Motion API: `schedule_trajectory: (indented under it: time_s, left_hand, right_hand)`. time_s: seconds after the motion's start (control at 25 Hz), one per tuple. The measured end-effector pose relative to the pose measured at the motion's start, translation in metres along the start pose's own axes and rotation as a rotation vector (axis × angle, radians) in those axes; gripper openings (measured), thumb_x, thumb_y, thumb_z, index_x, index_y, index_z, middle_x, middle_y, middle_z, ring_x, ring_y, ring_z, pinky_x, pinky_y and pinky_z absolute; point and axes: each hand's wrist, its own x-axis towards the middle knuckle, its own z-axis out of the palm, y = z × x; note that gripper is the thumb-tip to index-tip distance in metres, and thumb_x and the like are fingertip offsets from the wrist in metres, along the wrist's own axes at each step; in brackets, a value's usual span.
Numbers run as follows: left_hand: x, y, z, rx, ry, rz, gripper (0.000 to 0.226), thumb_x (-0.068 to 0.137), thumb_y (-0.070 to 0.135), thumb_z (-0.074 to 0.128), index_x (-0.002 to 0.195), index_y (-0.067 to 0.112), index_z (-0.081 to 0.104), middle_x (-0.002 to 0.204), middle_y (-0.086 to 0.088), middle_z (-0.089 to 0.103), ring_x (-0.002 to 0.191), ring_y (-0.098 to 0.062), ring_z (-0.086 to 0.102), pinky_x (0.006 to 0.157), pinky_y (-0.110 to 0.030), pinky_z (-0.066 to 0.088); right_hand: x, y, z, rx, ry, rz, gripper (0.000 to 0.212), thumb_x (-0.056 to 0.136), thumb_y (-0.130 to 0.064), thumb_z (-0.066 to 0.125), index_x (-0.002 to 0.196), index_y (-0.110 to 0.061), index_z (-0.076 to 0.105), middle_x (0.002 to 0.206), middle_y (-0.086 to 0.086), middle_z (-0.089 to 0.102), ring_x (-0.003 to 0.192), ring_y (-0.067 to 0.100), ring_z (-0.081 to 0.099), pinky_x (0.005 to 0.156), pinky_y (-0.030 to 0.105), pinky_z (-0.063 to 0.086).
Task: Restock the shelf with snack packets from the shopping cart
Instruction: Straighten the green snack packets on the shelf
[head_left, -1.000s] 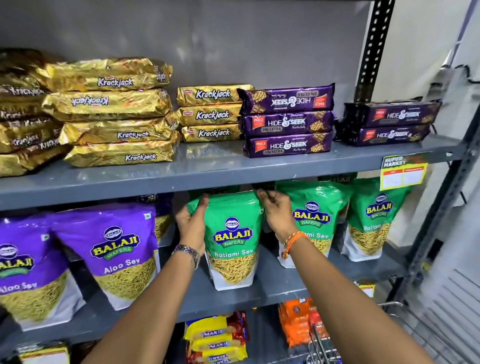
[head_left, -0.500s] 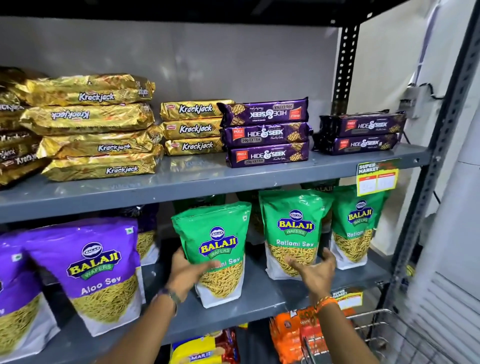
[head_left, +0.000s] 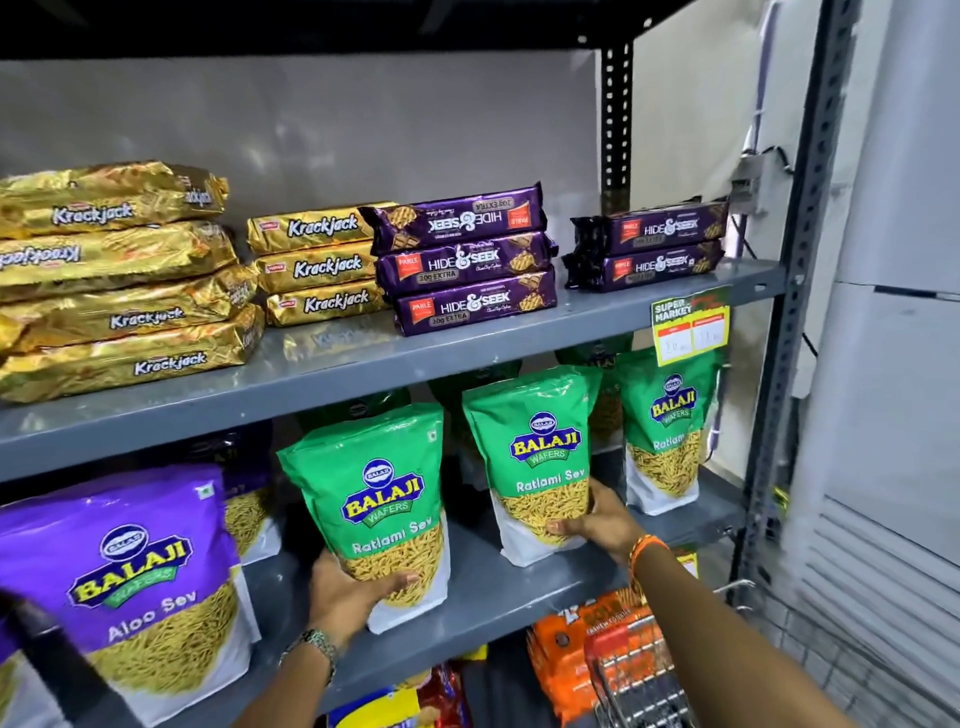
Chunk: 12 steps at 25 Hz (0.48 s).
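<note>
Three green Balaji Ratlami Sev packets stand upright on the middle grey shelf (head_left: 483, 597). My left hand (head_left: 353, 597) grips the lower left part of the left green packet (head_left: 379, 499). My right hand (head_left: 597, 525) holds the lower right corner of the middle green packet (head_left: 540, 462). A third green packet (head_left: 670, 426) stands to the right, untouched, with more green packets behind. The wire shopping cart (head_left: 639, 691) shows at the bottom right, below my right forearm.
Purple Aloo Sev packets (head_left: 140, 571) stand at the left of the same shelf. The upper shelf (head_left: 311, 384) carries gold Krackjack stacks (head_left: 119, 280) and purple Hide & Seek packs (head_left: 467, 260). Orange packets (head_left: 576, 660) lie below. A metal upright (head_left: 789, 332) borders the right.
My hands let go of the left green packet's top, dropped and opened, and now grip the bottoms of two separate green packets. The view has shifted up and right.
</note>
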Motion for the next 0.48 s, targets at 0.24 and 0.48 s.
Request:
schedule_trajectory:
  time_s: [0.24,0.48]
  left_hand:
    - [0.0003,-0.0049,-0.0018,-0.034,0.016,-0.003,0.081,0.037,0.004,0.1,0.111,0.009,0.067,0.099,-0.007,0.078,0.091,-0.026,0.076,0.08,-0.044,0.062]
    - [0.0028,-0.0093,-0.0021,-0.048,-0.01,0.007,0.083,0.037,0.005,0.1,0.112,0.009,0.065,0.099,-0.007,0.079,0.089,-0.024,0.077,0.074,-0.036,0.062]
  right_hand:
    - [0.0053,0.0021,-0.0037,0.028,-0.048,0.032,0.072,0.067,0.012,0.082,0.13,-0.002,0.053,0.126,0.02,0.067,0.121,0.036,0.061,0.108,0.054,0.046]
    - [0.0076,-0.0001,-0.0066,0.022,-0.109,0.058,0.077,0.069,0.015,0.079,0.136,-0.004,0.048,0.129,0.02,0.065,0.124,0.035,0.06,0.109,0.053,0.045]
